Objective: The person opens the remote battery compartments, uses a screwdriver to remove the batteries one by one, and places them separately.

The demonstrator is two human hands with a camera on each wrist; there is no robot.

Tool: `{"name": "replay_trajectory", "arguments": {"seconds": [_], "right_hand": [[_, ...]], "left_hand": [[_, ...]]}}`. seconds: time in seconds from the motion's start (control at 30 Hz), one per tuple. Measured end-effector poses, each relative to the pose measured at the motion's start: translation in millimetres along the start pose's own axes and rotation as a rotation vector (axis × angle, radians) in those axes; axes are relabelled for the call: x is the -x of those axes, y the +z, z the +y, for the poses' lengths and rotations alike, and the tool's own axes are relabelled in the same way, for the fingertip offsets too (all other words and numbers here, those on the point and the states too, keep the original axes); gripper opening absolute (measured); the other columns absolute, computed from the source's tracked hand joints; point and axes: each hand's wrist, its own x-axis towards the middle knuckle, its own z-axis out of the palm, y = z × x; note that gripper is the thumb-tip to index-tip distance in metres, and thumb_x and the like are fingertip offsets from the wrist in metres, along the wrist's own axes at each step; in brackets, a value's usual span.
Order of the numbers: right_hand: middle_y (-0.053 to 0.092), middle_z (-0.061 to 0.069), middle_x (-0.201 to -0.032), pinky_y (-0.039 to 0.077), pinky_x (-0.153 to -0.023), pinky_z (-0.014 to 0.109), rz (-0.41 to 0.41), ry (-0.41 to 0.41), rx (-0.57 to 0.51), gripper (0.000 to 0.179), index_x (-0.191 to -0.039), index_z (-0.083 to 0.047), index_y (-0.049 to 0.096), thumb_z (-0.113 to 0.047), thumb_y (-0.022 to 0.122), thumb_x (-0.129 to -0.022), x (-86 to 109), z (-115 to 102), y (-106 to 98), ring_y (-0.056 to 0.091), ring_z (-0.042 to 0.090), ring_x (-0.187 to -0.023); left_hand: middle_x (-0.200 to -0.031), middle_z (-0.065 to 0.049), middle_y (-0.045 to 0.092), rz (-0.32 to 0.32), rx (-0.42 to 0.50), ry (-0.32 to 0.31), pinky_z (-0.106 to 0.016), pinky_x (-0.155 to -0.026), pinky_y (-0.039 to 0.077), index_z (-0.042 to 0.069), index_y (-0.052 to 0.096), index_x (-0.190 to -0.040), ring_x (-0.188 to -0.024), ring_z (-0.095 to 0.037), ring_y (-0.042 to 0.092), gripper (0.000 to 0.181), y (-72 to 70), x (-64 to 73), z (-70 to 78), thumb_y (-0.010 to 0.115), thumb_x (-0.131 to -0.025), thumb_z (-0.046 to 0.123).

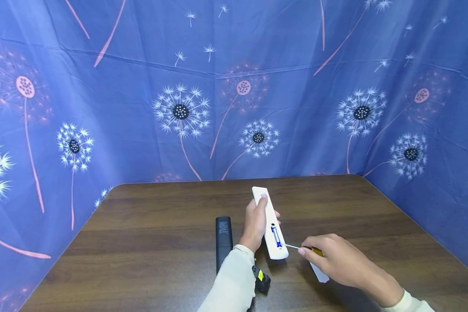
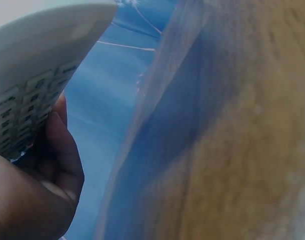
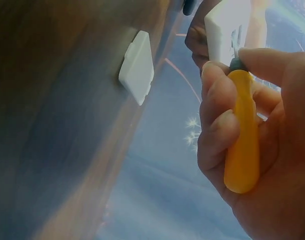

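My left hand [image 1: 254, 223] grips a white remote control [image 1: 260, 193], its back turned up and its button side facing down in the left wrist view. In its open compartment lies a blue battery [image 1: 276, 236]. My right hand [image 1: 337, 260] holds a screwdriver [image 3: 242, 135] by its yellow handle, thumb and fingers wrapped round it. The thin metal shaft [image 1: 291, 246] reaches left, its tip at the lower end of the battery compartment. Below the right hand, a white battery cover [image 3: 137, 70] lies on the table.
A black remote [image 1: 223, 234] lies left of my left forearm on the brown wooden table [image 1: 160, 242]. A black wrist device with a yellow mark [image 1: 261, 279] sits at the left sleeve. Blue dandelion-patterned cloth [image 1: 296, 99] hangs behind and along the sides of the table.
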Motion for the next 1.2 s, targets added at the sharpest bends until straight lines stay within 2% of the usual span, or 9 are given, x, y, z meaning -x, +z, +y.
{"name": "replay_trajectory", "arguments": {"seconds": [0.13,0.33,0.47,0.6,0.7,0.97,1.2], "right_hand": [[0.07,-0.02,-0.092,0.054,-0.068,0.029,0.023,-0.047,0.008,0.02,-0.101,-0.023,0.076,-0.032,0.059,-0.103,-0.4,0.5,0.1,0.062,-0.004,-0.081],[0.071,-0.018,-0.098,0.056,-0.073,0.032,0.023,-0.094,0.018,0.019,-0.104,-0.023,0.077,-0.029,0.059,-0.103,1.1,1.2,0.2,0.064,-0.002,-0.09],[0.068,-0.021,-0.093,0.053,-0.067,0.03,0.01,-0.112,0.043,0.017,-0.101,-0.025,0.075,-0.028,0.058,-0.103,1.8,2.1,-0.7,0.06,-0.004,-0.082],[0.06,-0.022,-0.084,0.045,-0.059,0.027,0.007,-0.135,0.084,0.015,-0.095,-0.029,0.069,-0.026,0.057,-0.103,0.7,2.6,-1.9,0.051,-0.006,-0.072],[0.056,-0.021,-0.079,0.042,-0.056,0.025,0.007,-0.146,0.113,0.015,-0.092,-0.029,0.066,-0.025,0.058,-0.103,0.0,2.7,-3.8,0.047,-0.005,-0.068],[0.054,-0.022,-0.081,0.041,-0.053,0.024,0.017,-0.138,0.19,0.012,-0.095,-0.028,0.07,-0.028,0.06,-0.101,-1.1,1.3,-8.4,0.046,-0.006,-0.067],[0.04,-0.023,-0.071,0.034,-0.047,0.022,0.056,-0.164,0.28,0.013,-0.085,-0.029,0.066,-0.029,0.066,-0.097,-4.8,-5.6,-5.8,0.037,-0.005,-0.058]], "left_hand": [[-0.074,-0.013,0.067,0.01,0.004,-0.004,-0.033,-0.057,0.057,0.003,0.055,-0.119,-0.059,-0.027,0.068,0.037,0.3,-1.0,0.2,0.042,-0.106,0.036],[-0.073,-0.013,0.067,0.009,0.013,-0.01,-0.033,-0.057,0.057,0.003,0.055,-0.118,-0.056,-0.024,0.066,0.037,0.3,-0.4,-1.1,0.042,-0.106,0.036],[-0.073,-0.012,0.066,0.002,-0.006,-0.011,-0.032,-0.057,0.057,0.002,0.053,-0.122,-0.056,-0.021,0.066,0.04,-1.1,1.3,-2.8,0.041,-0.107,0.036],[-0.073,-0.012,0.066,0.005,-0.021,-0.011,-0.032,-0.057,0.056,0.001,0.053,-0.124,-0.056,-0.019,0.065,0.042,-0.3,1.4,-1.7,0.041,-0.107,0.037],[-0.072,-0.012,0.066,0.006,-0.014,-0.011,-0.032,-0.056,0.056,0.001,0.054,-0.121,-0.053,-0.019,0.064,0.041,2.5,0.7,-0.3,0.043,-0.106,0.037],[-0.07,-0.011,0.065,-0.003,0.002,-0.02,-0.031,-0.053,0.055,0.003,0.055,-0.115,-0.05,-0.019,0.062,0.037,6.2,0.0,-0.6,0.043,-0.106,0.037],[-0.068,-0.011,0.065,0.003,-0.003,-0.005,-0.031,-0.051,0.054,0.004,0.056,-0.108,-0.049,-0.02,0.061,0.039,5.6,1.5,-1.0,0.041,-0.106,0.04]]}}
